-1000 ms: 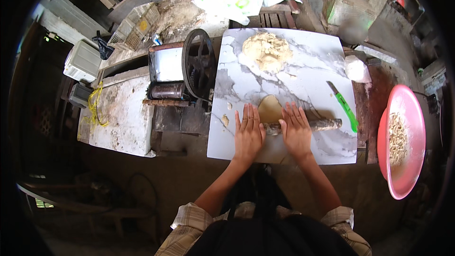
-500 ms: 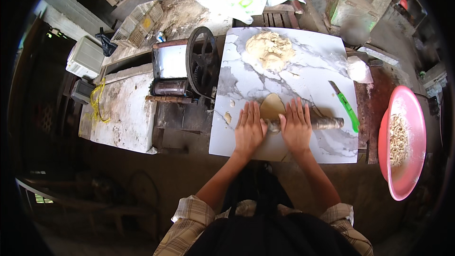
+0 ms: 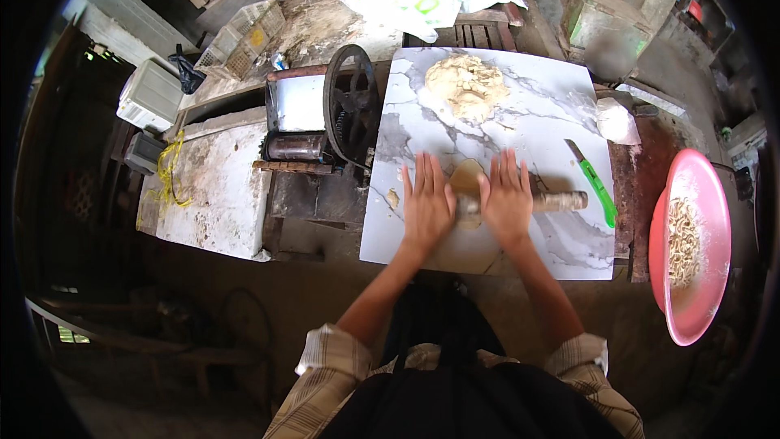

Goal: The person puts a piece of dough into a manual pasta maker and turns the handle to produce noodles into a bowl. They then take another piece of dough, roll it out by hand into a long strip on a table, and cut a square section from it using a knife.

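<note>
- Step in hand looks like rolling out dough, judging by the pose: flat hands on a rolling pin, thin dough under it.
- Left hand (image 3: pixel 428 205): palm down, fingers straight out, laid over the left end of the rolling pin (image 3: pixel 561 201); not clenched round it. That end of the pin is hidden.
- Right hand (image 3: pixel 508 202): same flat pose, on the pin right of the dough; fingers stretched, not curled round it. Pin's right end sticks out past this hand.
- Both hands a bit blurred; exact finger pressure, cannot tell.
- Flat dough (image 3: pixel 467 177): on the marble-patterned counter (image 3: pixel 382 244), between the hands, pin lying across it. Rounded tongue shows past the far side of the pin, a little on the near side.
- Next move, my read: calls for even pressure from both palms, pin kept level, so the sheet thins evenly. Uneven push could skew it.
- Sheet's thickness: cannot tell.
- Big dough lump (image 3: pixel 465 85): far part of the counter, apart from the hands, untouched.
- Green-handled knife (image 3: pixel 600 191): right side of the counter, beyond the pin's end, not held.
- Pink basin (image 3: pixel 715 232): right of the counter, pale strips (image 3: pixel 684 252) inside.
</note>
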The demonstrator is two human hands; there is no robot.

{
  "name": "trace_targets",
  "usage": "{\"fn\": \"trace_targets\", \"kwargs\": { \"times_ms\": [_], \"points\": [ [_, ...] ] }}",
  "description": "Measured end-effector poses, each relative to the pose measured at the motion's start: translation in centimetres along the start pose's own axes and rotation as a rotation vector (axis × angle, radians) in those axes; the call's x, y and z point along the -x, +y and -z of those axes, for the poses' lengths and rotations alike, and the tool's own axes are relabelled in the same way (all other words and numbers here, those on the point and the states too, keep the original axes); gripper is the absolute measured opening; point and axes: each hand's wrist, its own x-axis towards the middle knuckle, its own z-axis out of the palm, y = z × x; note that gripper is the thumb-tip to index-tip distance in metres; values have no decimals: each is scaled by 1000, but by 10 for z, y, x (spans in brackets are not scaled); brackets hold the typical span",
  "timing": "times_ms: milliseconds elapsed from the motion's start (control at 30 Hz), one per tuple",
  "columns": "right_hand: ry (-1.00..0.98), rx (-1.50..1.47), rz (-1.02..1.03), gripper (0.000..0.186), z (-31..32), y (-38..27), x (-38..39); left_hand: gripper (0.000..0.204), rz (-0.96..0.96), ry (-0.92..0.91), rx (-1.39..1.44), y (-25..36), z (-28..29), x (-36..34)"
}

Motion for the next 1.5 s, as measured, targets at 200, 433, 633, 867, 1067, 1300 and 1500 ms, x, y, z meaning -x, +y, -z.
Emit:
{"fn": "trace_targets", "kwargs": {
  "times_ms": [200,433,633,867,1067,1300,1500],
  "points": [
    [138,-73,53,45,17,-7,34,57,44,-5,-42,21,17,35],
    [224,50,13,43,-6,4,-35,58,27,167,-144,1,-2,-39],
    [101,-12,61,46,20,-17,46,53,51,28,18,22,17,48],
    [147,-25,110,43,-1,-9,-11,50,115,1,-116,6,11,-5],
    [128,2,55,46,-10,-12,-11,55,85,78,-103,-4,3,-4],
    [89,-41,158,47,22,-25,35,56,127,57,-3,17,19,53],
    [219,74,19,47,-8,-23,-37,53,199,85,-176,-8,5,-23]
  ]
}}
